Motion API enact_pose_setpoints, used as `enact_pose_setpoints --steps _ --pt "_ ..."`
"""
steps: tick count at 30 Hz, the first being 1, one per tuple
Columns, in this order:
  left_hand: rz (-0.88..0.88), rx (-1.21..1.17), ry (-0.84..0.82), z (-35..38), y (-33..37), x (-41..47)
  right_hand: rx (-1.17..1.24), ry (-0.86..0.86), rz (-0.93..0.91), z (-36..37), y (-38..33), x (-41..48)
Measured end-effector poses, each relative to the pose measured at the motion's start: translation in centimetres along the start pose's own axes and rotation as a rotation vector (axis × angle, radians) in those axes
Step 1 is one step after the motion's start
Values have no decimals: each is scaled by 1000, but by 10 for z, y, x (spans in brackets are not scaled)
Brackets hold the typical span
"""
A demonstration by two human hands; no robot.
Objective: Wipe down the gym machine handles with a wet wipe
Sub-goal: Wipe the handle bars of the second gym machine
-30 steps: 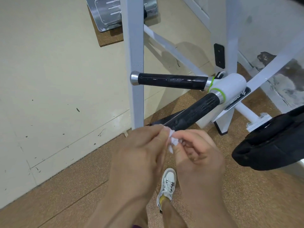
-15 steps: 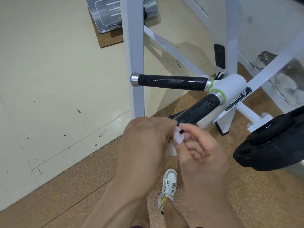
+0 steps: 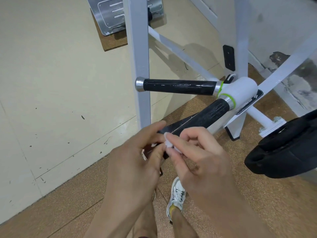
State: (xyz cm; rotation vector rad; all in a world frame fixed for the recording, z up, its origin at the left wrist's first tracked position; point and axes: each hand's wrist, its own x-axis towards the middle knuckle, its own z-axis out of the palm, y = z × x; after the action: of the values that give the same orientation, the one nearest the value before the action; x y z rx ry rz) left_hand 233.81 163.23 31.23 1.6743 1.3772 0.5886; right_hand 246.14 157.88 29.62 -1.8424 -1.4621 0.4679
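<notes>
Two black handles stick out from a white hub (image 3: 240, 90) on the gym machine. The upper handle (image 3: 178, 86) runs level to the left, ending in a silver cap. The lower handle (image 3: 207, 115) slants down toward me, and its near end is hidden behind my hands. My right hand (image 3: 197, 157) pinches a small crumpled white wet wipe (image 3: 169, 143) just in front of that near end. My left hand (image 3: 137, 160) is curled around a dark packet (image 3: 149, 151) with a white edge, touching the wipe with its fingertips.
A white frame upright (image 3: 139, 66) stands just left of the handles. A black weight plate (image 3: 283, 152) hangs at the right. A metal footplate (image 3: 123, 12) lies at the top. My shoe (image 3: 176, 196) rests on the cork-coloured floor; a cream wall fills the left.
My hands have shifted slightly and parted a little. The left hand's fingers have loosened, showing the dark packet, while the right hand keeps its pinch on the wipe.
</notes>
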Motion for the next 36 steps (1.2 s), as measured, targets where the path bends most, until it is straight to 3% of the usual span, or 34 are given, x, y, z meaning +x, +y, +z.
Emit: enact_pose_setpoints --steps 3,7,12,16,21,25,30,34,36 --pt "21 89 -57 1 2 2 -64 26 -52 0 4 6" --pt "44 132 -70 2 1 5 -147 220 27 -3 16 22" --pt "30 113 -63 2 0 5 -197 95 -35 9 -2 7" --pt "85 153 -60 3 -1 5 -195 243 62 -2 20 23" --pt "128 190 -94 3 -3 10 -141 150 30 14 5 3" --pt "157 212 -123 4 -3 13 -162 338 176 6 24 19" --pt "163 198 -153 11 -2 19 -146 283 12 18 19 3" --pt "169 218 -167 15 0 25 -151 428 175 13 26 15" --pt "172 208 -181 15 1 27 -140 407 146 25 17 4"
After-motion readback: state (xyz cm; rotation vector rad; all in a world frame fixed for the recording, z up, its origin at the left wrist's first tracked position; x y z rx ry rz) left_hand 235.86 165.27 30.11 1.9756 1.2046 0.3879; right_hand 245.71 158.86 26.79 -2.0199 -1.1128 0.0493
